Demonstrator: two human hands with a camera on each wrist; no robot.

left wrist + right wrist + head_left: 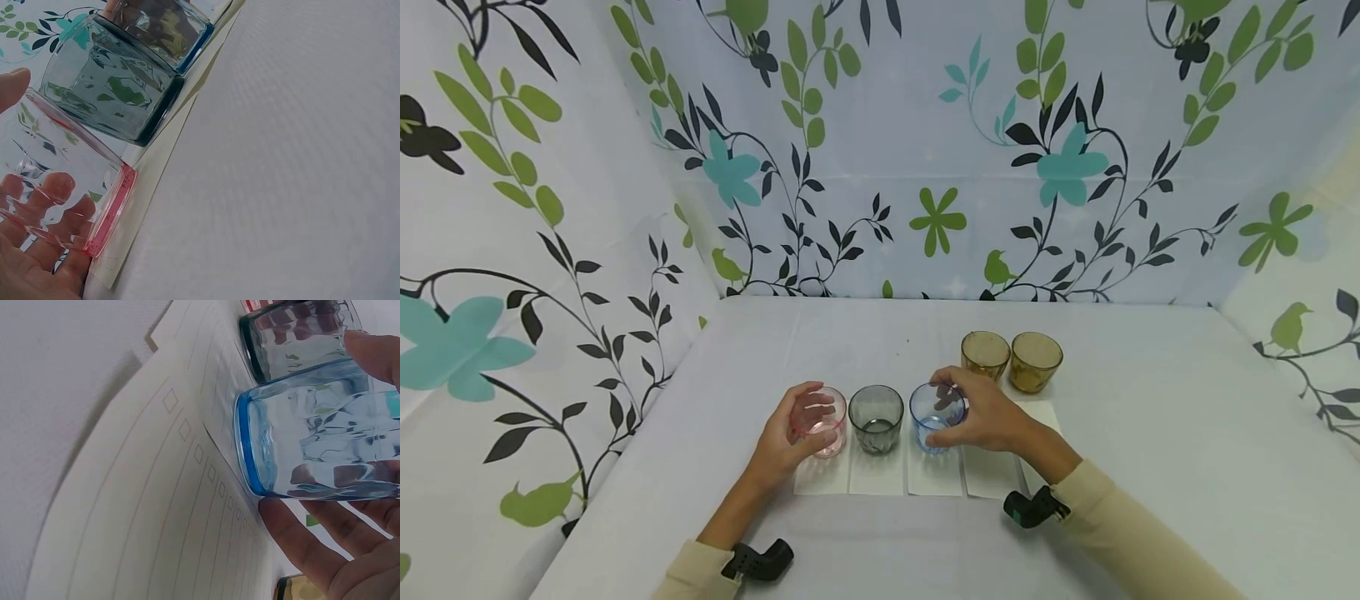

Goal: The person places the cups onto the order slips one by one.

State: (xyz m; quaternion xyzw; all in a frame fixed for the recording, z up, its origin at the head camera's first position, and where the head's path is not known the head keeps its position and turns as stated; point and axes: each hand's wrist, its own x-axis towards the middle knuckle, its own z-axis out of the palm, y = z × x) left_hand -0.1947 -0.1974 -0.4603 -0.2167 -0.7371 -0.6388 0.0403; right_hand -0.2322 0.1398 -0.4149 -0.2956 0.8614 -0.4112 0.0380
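A pale cloth point(910, 133) printed with green and black leaves, turquoise flowers and birds hangs behind and along the sides of a white-covered table point(880, 550); on the table, narrow paper sheets point(936, 479) lie side by side in a row (the right wrist view shows ruled lines and a column of little printed boxes on one of them). Three clear tumblers stand upright in a line on the sheets: a pink glass point(832, 423) on the leftmost, a grey glass point(876, 421) on the next, a blue glass point(934, 423) on the third; the grey one stands between the other two, just beside each, with neither hand on it.

The left hand point(784, 437) is curved round the pink glass, thumb on the near side, fingers bent along the far side and visible through the clear wall; the right hand point(992, 415) holds the blue glass in much the same way, thumb in front, fingers behind. Beyond the sheets, near the right hand, two amber glasses point(1036, 364) stand upright next to each other; each wrist carries a black camera point(765, 561), just above a beige sleeve point(1131, 525).
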